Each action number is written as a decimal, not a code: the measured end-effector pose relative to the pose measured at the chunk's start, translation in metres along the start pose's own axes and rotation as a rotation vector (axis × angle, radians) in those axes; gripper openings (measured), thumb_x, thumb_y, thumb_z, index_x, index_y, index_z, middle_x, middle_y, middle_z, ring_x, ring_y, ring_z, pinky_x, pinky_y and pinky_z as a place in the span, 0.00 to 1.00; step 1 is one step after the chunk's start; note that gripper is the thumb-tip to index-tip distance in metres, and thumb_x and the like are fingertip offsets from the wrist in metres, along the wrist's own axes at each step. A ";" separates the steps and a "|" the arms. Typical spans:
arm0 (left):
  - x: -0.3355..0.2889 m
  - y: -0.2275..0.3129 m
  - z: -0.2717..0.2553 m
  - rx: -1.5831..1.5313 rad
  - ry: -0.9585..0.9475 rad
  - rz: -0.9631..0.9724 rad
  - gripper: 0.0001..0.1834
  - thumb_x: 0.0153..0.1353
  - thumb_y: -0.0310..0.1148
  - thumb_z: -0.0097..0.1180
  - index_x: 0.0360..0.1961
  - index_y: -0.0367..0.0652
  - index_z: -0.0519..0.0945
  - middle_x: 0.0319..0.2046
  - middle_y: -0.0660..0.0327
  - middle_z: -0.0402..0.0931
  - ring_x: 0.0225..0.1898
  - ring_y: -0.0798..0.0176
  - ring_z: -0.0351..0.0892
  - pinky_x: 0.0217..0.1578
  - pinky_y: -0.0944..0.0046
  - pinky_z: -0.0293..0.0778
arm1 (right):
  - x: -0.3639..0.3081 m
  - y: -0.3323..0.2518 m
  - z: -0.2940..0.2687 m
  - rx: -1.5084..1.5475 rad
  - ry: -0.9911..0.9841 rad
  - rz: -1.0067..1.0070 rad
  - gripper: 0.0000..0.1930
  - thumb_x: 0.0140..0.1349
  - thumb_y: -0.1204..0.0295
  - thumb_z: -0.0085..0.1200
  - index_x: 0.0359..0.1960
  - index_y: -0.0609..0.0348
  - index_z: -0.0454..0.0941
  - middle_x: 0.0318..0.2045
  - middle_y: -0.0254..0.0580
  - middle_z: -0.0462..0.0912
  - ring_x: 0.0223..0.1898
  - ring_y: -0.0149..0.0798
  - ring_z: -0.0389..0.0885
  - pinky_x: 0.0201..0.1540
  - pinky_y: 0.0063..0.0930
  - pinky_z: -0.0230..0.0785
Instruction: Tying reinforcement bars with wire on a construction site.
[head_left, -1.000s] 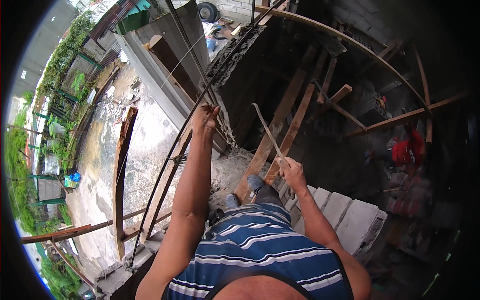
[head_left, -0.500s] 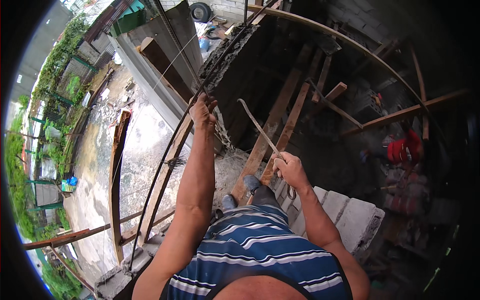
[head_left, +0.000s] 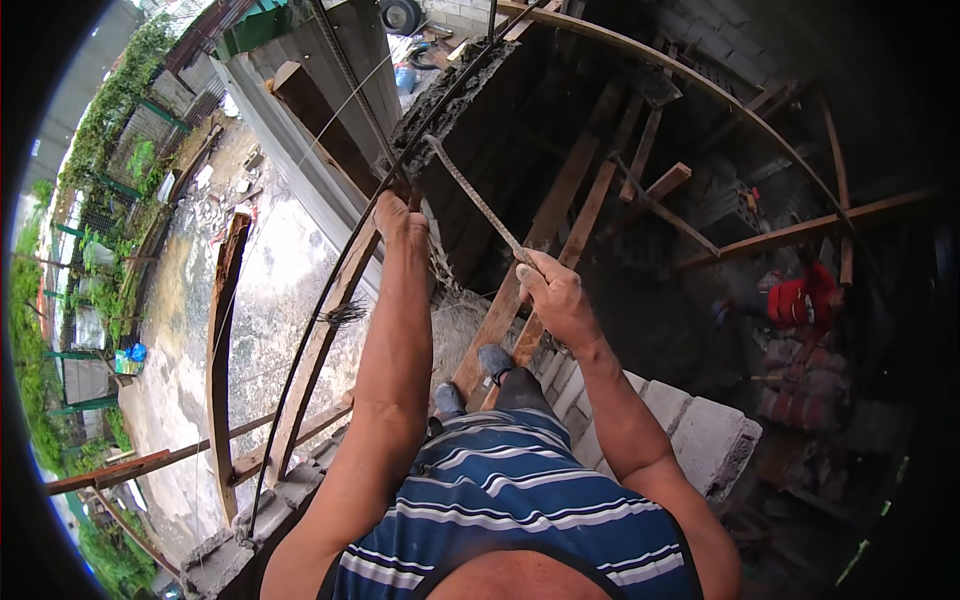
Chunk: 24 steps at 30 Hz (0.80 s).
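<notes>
My left hand (head_left: pixel 402 218) is raised at the spot where a long dark steel bar (head_left: pixel 445 105) meets a ribbed steel bar (head_left: pixel 352 85). Its fingers are curled around the steel there; the far side of the grip is hidden. In my right hand (head_left: pixel 560 298) is a rebar rod (head_left: pixel 478 195), gripped near its lower end with the thumb along it. The rod slants up and left, its bent tip over the rough edge of a concrete column (head_left: pixel 480 80), a little beyond my left hand. A tuft of thin wire (head_left: pixel 345 313) sticks out lower on the long bar.
My feet rest by wooden planks (head_left: pixel 500 335) spanning a dark, deep area. Concrete blocks (head_left: pixel 700 440) lie at right. Upright timbers (head_left: pixel 225 350) and a metal sheet (head_left: pixel 270 130) stand left, above wet ground. A person in red (head_left: pixel 800 303) is below at right.
My right hand has moved up and left, bringing the rod's bent tip close to the bars. My left hand's fingers, spread before, have closed around the steel.
</notes>
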<state>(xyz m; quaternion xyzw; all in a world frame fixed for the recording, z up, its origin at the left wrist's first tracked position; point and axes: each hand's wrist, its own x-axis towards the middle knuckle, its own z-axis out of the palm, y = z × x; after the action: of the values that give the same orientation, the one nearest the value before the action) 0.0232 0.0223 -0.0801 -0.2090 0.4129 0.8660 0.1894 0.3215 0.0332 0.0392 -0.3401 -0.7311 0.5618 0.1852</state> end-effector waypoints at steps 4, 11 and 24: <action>0.001 -0.004 0.003 0.008 0.003 0.026 0.07 0.58 0.22 0.51 0.34 0.42 0.80 0.29 0.61 0.79 0.27 0.66 0.78 0.28 0.62 0.79 | 0.004 0.010 0.007 0.049 0.009 -0.030 0.18 0.72 0.68 0.51 0.58 0.65 0.76 0.24 0.39 0.78 0.27 0.30 0.78 0.34 0.28 0.73; -0.006 -0.004 -0.002 0.123 -0.177 0.224 0.10 0.59 0.21 0.60 0.42 0.41 0.79 0.33 0.62 0.81 0.33 0.66 0.82 0.30 0.64 0.79 | 0.008 0.004 0.009 0.035 -0.008 -0.013 0.19 0.70 0.70 0.50 0.60 0.63 0.75 0.26 0.44 0.80 0.28 0.33 0.79 0.36 0.30 0.74; 0.024 0.003 -0.029 0.060 -0.404 0.013 0.12 0.61 0.26 0.64 0.45 0.48 0.80 0.34 0.65 0.83 0.32 0.68 0.81 0.29 0.68 0.76 | 0.007 0.014 0.022 0.025 0.015 -0.089 0.19 0.73 0.70 0.47 0.63 0.59 0.74 0.23 0.34 0.78 0.22 0.25 0.72 0.28 0.23 0.70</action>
<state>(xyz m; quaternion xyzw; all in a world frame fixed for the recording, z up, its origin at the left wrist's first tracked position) 0.0072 0.0012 -0.1077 -0.0228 0.3935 0.8788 0.2689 0.3062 0.0247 0.0182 -0.3089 -0.7369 0.5598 0.2196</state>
